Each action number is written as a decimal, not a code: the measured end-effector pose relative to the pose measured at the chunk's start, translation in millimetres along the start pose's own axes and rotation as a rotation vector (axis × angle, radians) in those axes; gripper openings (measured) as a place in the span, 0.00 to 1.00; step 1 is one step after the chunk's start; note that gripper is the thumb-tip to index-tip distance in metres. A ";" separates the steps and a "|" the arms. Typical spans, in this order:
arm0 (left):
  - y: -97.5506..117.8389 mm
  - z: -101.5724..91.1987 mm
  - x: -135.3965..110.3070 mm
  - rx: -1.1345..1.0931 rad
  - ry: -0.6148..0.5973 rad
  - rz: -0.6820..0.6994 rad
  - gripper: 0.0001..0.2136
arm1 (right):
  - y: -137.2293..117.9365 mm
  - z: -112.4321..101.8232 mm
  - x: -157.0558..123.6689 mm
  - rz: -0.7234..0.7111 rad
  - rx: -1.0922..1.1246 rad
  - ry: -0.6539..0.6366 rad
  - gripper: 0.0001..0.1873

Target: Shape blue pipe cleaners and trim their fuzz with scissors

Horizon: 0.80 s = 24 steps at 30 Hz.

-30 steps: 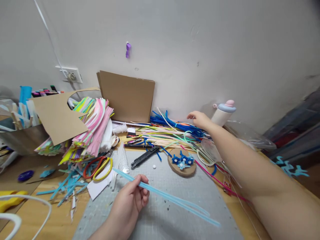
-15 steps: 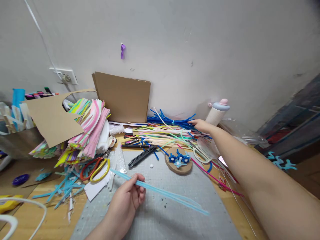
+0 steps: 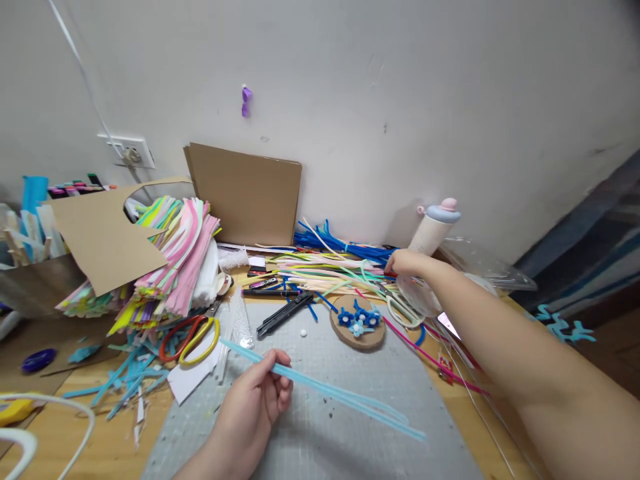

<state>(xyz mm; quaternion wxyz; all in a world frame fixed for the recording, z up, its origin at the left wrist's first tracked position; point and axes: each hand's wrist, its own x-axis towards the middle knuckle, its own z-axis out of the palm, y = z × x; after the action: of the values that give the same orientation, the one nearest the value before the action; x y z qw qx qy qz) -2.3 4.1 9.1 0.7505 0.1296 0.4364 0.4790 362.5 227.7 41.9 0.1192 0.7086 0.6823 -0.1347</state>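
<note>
Two bare hands are hovering over one seriously crowded wooden tabletop (image 3: 80,440). The left hand (image 3: 257,403) is gripping some light-blue fuzzy stems (image 3: 345,397) between thumb and fingers, and they're slanting above the grey cutting mat (image 3: 410,373) by the near edge, one end pointing left and the looped end pointing at the near right corner. The right hand (image 3: 407,263) is hanging out by the far edge, right of middle, fingers curling down just beside the right end of a dark-blue stem bundle (image 3: 340,247). Can't tell if it's gripping anything, since its fingertips aren't really showing.

A brown disc (image 3: 357,343) is sitting on the mat's far part, carrying little blue flowers (image 3: 357,317) with white centres. A black utility knife (image 3: 285,315) is lying left of that, and a small white bead (image 3: 303,333) is resting between them. Over toward the left edge, red-and-yellow scissors (image 3: 217,333) are lying below a big pile of pastel stems (image 3: 180,267). Brown cardboard sheets (image 3: 245,197) are leaning on the wall along the far edge, and a white bottle (image 3: 430,233) is standing just behind the right hand.
</note>
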 end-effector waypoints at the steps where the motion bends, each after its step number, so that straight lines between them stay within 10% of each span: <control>1: 0.1 0.0 0.2 0.001 0.003 0.000 0.08 | 0.6 0.9 0.4 0.006 -0.018 0.004 0.12; 12: 1.3 2.1 -2.7 -0.005 -0.010 0.006 0.06 | -0.7 14.1 -0.2 0.041 -0.005 0.163 0.12; 24: 0.3 1.1 -3.2 -0.001 -0.037 0.009 0.07 | -0.3 -27.9 -13.0 0.032 0.609 0.773 0.08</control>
<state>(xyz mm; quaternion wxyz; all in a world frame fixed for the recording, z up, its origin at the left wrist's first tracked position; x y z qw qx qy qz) -2.2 1.8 11.6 0.7564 0.1399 0.4215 0.4803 362.5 225.4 72.5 -0.3534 0.7196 0.5953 -0.0533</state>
